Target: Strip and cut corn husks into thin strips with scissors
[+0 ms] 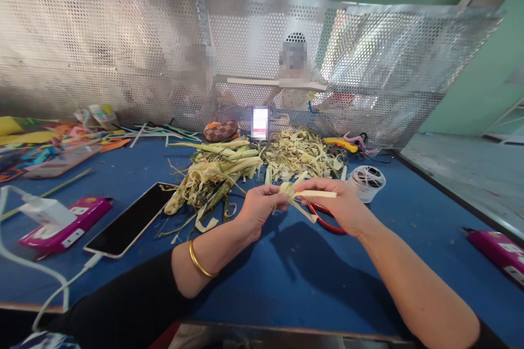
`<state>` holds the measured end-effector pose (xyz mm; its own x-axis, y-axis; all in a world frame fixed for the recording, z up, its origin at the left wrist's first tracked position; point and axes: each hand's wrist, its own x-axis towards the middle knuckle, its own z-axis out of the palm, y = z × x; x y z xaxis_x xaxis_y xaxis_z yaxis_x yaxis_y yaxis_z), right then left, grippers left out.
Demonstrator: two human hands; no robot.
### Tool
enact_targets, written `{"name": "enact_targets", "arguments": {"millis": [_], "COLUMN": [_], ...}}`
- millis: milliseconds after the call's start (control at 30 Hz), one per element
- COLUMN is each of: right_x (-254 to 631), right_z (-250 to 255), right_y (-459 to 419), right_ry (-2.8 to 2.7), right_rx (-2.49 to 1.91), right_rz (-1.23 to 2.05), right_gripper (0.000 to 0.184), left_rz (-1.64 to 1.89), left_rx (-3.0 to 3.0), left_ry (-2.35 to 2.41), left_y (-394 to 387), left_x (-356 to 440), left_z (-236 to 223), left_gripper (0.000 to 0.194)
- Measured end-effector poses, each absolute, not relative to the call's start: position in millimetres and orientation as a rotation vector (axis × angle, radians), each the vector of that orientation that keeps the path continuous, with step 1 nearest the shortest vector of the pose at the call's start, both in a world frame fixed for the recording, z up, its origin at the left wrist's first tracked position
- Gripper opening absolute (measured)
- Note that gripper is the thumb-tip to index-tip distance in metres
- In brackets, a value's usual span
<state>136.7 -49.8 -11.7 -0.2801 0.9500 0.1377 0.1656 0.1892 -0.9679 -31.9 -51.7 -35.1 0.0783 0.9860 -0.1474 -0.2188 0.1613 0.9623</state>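
Husk strips (289,191) between both hands (259,206)

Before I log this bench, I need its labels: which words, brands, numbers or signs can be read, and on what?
None can be read for certain.
Left purple strip: pale lettering, too blurred.
Right purple strip: pale marks, too blurred and cut off by the picture's edge.
Lit screen: pixelated, unreadable.

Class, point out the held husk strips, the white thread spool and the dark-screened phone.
Husk strips (289,190): head view, on the gathered middle.
White thread spool (364,186): head view, on the wound thread.
Dark-screened phone (131,221): head view, on the screen.
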Motion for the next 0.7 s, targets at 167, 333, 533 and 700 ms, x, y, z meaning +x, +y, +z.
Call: {"name": "enact_targets", "arguments": {"millis": [167, 333, 533, 700], "right_x": [130, 126, 129, 130], "right_z": [-14, -12, -20, -25], "right_y": [-50, -54, -50, -47], "right_ry": [-1.582, -1.539, -1.762, -1.845], "right_rx": [-1.070, -1.072, -1.271, -1.386], "right_rz": [0.834, 0.955, 0.817, 0.807], "right_gripper": [0.018, 0.024, 0.026, 0.027], "left_rz": [1.114, 1.114, 1.157, 1.202], "left_rx": [0.979, 1.046, 1.032, 1.055], "left_ry": [1.083, 1.103, 1.122, 1.132], "left_y": [-54, -54, -51, -50], "left_x": [-29, -28, -30, -30], "left_z": [-34, -36, -39, -42], "left_gripper": [0.008, 0.007, 0.011, 0.014]}}
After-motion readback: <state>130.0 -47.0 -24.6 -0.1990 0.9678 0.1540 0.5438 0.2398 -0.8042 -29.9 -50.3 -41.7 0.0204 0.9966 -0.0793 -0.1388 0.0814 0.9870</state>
